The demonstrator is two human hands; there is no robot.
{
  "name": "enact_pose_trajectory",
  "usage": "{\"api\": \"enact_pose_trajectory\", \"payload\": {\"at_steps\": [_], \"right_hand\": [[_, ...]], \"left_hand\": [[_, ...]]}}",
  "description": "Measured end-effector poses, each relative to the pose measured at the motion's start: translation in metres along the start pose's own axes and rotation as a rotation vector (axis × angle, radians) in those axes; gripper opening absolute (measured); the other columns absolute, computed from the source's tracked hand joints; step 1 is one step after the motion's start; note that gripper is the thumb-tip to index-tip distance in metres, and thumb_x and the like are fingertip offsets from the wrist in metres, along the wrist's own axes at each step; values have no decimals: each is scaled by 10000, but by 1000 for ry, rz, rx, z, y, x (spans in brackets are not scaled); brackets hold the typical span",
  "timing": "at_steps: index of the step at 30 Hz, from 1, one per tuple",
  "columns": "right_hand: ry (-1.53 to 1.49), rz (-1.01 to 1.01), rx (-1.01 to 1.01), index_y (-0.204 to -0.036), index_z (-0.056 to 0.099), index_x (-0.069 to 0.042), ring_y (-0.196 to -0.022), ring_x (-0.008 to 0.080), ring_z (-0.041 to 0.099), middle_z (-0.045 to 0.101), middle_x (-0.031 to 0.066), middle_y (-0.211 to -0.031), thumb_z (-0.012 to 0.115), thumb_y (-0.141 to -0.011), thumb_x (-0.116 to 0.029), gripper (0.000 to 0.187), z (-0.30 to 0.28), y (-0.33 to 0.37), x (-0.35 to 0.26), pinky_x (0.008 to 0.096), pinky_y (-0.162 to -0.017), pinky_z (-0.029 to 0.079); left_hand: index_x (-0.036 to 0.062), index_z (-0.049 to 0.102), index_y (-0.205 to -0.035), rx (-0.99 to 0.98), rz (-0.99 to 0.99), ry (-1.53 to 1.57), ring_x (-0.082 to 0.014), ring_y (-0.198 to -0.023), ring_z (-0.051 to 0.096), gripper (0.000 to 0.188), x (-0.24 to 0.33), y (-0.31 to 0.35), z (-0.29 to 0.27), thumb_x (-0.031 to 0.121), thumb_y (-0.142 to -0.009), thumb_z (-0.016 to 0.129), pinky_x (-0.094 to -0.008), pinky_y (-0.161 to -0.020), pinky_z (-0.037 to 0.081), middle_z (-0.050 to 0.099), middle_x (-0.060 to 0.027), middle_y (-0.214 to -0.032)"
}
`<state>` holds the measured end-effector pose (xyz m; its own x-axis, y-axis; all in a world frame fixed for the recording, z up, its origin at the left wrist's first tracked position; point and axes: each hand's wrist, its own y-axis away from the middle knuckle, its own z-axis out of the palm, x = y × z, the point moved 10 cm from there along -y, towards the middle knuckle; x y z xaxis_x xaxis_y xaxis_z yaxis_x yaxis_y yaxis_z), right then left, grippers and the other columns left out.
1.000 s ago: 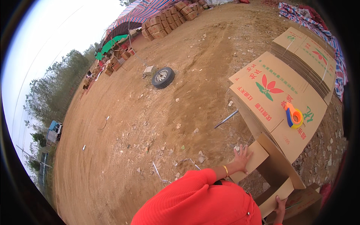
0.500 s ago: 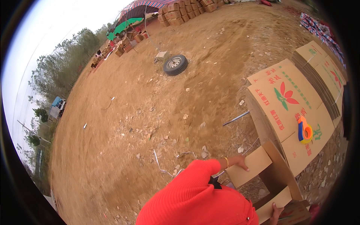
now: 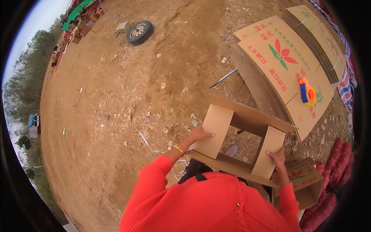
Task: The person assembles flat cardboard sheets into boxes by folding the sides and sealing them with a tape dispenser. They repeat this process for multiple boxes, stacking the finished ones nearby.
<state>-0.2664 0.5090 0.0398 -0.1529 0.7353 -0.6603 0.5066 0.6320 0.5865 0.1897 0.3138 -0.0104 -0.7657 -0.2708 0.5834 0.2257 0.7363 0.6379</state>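
A cardboard box (image 3: 253, 116), opened out into a frame, is held in front of my body, and the ground shows through its middle. My left hand (image 3: 200, 135), with a gold bangle at the wrist, grips the left flap, thumb on top and fingers hidden behind it. On the opposite side my right hand (image 3: 276, 157) grips the right flap in the same way. Beyond the box lies a stack of flattened cardboard boxes (image 3: 266, 58) printed in red and green. An orange, yellow and blue tape dispenser (image 3: 307, 92) rests on top of it.
Close by my right arm stands another open cardboard box (image 3: 303, 178). Red mesh sacks (image 3: 335, 170) lie beyond it at the right. A metal rod (image 3: 223, 78) sticks out from under the stack. Farther off, a wheel with its tyre (image 3: 140, 33) lies on the dirt ground.
My view has turned down and right. The box has come up in the picture, nearer level before me, with both hands still on its flaps. The standing box and red sacks show more fully.
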Motion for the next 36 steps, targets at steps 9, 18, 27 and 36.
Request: {"api": "enact_pose_trajectory", "payload": {"at_steps": [9,18,27,36], "right_hand": [[574,-242,-146,-1361,326,-57,-1035,349,619,623,184,-1145,814,-591,-512,1019,181,-37,-106,407,-893,486],[651,-295,-258,-1423,255,-76,-1093,367,586,593,199,-1202,804,-599,-497,1077,304,-38,-164,422,-947,446],[464,-313,-185,-1443,198,-76,-1168,359,543,545,200,-1274,826,-602,-445,1112,363,-122,-63,400,-983,426],[423,-233,-84,-1428,207,-94,-1166,375,523,501,204,-1293,844,-608,-261,1052,388,-144,-23,422,-951,439]], "left_hand": [[0,518,-1271,168,-279,183,-293,-1007,644,879,-180,32,-83,537,-629,787,-379,-859,517,637,-203,-1134],[-63,548,-1165,265,-345,527,-250,-911,669,713,-265,45,-119,374,-677,829,-360,-818,541,666,-183,-1037],[-19,529,-1174,365,-369,58,-325,-894,669,852,-311,-38,-107,567,-614,793,-407,-794,527,672,-197,-980],[15,477,-1074,377,-474,-73,-404,-831,655,754,-324,-46,-67,509,-618,819,-478,-742,518,666,-234,-887]]}}
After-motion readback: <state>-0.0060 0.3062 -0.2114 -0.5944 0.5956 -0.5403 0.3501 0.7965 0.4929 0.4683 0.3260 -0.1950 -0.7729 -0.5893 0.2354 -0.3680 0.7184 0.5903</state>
